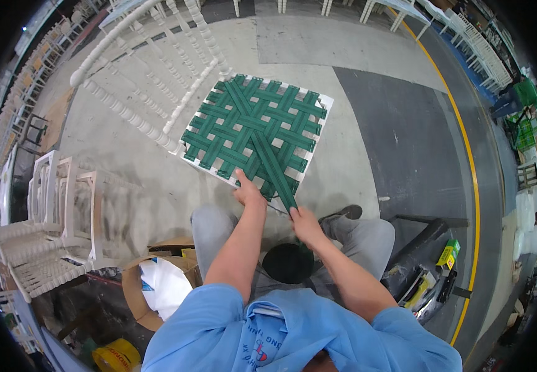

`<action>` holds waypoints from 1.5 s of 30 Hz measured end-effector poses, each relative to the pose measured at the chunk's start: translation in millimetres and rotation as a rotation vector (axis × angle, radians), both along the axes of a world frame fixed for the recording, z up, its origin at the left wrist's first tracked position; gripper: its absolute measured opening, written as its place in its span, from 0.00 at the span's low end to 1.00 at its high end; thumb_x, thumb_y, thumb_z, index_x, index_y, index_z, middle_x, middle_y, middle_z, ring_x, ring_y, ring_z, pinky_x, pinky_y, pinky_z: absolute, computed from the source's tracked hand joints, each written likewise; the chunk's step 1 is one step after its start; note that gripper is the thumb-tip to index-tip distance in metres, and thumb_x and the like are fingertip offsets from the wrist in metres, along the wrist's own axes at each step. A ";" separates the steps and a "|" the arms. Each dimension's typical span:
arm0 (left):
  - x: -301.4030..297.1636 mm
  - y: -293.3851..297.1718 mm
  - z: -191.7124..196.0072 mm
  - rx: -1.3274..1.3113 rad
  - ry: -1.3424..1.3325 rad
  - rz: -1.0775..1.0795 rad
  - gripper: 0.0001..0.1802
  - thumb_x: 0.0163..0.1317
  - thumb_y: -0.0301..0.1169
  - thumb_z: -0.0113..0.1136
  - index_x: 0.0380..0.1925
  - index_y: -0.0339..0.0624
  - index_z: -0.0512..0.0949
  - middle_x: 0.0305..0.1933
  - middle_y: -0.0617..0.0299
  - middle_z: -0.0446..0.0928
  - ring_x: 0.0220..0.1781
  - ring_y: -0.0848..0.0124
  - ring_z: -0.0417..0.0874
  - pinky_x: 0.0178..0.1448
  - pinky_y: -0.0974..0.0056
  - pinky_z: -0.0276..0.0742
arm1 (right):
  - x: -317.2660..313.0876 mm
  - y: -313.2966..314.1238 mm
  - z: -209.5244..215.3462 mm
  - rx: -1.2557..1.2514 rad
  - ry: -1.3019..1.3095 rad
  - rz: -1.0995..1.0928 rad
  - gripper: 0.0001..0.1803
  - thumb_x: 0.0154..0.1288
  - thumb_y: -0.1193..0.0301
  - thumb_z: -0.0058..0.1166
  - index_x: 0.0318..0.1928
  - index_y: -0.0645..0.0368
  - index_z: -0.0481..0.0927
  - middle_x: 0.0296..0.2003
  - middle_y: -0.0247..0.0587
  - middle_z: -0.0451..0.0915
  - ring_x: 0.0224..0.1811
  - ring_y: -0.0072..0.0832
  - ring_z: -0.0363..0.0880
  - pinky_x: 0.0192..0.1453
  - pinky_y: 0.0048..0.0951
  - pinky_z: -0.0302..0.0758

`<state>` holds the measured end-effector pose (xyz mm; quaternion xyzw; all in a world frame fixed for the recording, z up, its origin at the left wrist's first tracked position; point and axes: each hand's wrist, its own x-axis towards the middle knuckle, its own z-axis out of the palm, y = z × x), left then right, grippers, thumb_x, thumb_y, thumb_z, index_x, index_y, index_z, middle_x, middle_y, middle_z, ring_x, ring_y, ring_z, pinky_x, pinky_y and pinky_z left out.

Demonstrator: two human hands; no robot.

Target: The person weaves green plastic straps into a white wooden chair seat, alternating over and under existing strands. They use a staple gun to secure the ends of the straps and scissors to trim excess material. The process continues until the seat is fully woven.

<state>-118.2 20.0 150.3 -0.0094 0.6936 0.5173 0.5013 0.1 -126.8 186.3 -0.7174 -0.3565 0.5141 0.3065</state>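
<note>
In front of me stands a white chair point(187, 94) with turned spindles, its back toward the upper left. Its seat point(253, 131) is woven from wide green webbing in an open lattice. A loose green webbing strap point(271, 162) runs diagonally over the weave, off the front corner. My right hand point(306, 225) is closed around this strap just beyond that corner. My left hand point(250, 190) grips the seat's front edge, thumb at the rim, the other fingers mostly hidden. Between my knees lies a round black disc point(288, 263).
An open cardboard box point(138, 291) with white sheets sits left of my leg. Upturned white chair frames point(63, 204) are stacked at the left. On my right are a black roll-like bundle point(416, 254) and a green-yellow box point(448, 254). A yellow floor line point(474, 186) curves along the right.
</note>
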 end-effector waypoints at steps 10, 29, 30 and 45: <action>1.1 1.4 14.8 -0.027 -0.079 0.020 0.41 0.66 0.54 0.67 0.63 0.30 0.68 0.62 0.44 0.76 0.60 0.53 0.82 0.60 0.50 0.84 | -5.8 -45.8 -29.7 -0.029 -0.036 -0.032 0.24 0.82 0.55 0.43 0.34 0.61 0.77 0.24 0.48 0.76 0.28 0.42 0.76 0.36 0.44 0.71; -17.8 -114.7 21.3 -0.050 0.027 -1.384 0.32 0.70 0.57 0.60 0.60 0.42 0.76 0.54 0.60 0.80 0.47 0.66 0.78 0.51 0.56 0.74 | 1.5 -14.5 -74.5 0.076 -0.239 0.220 0.21 0.81 0.54 0.40 0.55 0.55 0.80 0.48 0.60 0.84 0.51 0.60 0.82 0.54 0.52 0.76; -13.1 -115.8 20.0 -0.013 0.079 -1.428 0.29 0.72 0.57 0.58 0.56 0.43 0.78 0.52 0.62 0.81 0.47 0.66 0.79 0.52 0.54 0.75 | -2.9 -12.8 -76.8 0.098 -0.228 0.231 0.21 0.81 0.55 0.41 0.54 0.56 0.80 0.47 0.60 0.84 0.50 0.60 0.82 0.54 0.52 0.76; 19.2 -105.3 34.0 0.185 1.280 -1.935 0.41 0.78 0.59 0.34 0.45 0.32 0.86 0.51 0.38 0.85 0.58 0.41 0.83 0.74 0.35 0.62 | 12.0 -22.9 -56.2 0.030 -0.399 0.377 0.11 0.72 0.70 0.51 0.47 0.63 0.82 0.41 0.56 0.86 0.42 0.51 0.87 0.45 0.51 0.80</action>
